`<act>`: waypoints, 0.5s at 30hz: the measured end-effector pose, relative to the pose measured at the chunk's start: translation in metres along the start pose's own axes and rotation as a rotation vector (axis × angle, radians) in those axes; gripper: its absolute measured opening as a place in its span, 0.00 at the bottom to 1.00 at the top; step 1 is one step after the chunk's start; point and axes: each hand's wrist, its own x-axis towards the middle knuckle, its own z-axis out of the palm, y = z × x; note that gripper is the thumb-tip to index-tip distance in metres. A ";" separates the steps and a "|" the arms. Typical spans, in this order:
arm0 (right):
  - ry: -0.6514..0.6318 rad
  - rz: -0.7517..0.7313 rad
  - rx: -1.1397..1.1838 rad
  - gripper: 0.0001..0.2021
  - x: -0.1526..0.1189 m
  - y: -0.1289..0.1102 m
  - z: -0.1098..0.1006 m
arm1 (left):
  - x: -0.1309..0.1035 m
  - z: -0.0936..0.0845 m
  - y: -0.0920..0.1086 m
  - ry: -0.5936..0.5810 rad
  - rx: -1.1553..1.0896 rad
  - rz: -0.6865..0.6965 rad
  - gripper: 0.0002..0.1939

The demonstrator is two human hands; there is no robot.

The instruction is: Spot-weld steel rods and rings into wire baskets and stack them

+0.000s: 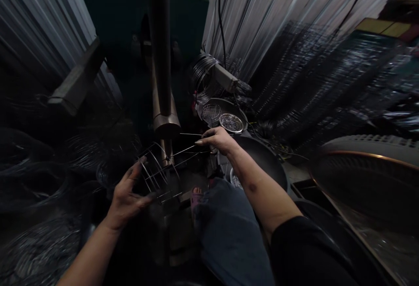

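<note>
A small wire frame (153, 173) made of thin bent rods sits by the lower metal post (166, 151) of a machine. My left hand (126, 196) grips the frame's left side, fingers above and thumb below. To the right, my right hand (218, 141) pinches a thin metal wire (186, 149) that reaches left to the post. Another short wire end (188, 134) sticks out by my right fingers; where it leads is hidden. Just above the frame is the machine's thick cylindrical upper arm (166, 122).
Behind my right hand stands a dark basin (225, 101) holding a round metal dish (231, 123) of small metal pieces. A second dark basin (266, 159) is under my right forearm. Wire coils (204, 74) hang at the back. Bundled wire goods (314, 76) are stacked right.
</note>
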 end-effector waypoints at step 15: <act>0.024 -0.037 -0.003 0.16 0.000 -0.001 -0.002 | 0.005 0.002 0.002 0.004 -0.073 -0.018 0.46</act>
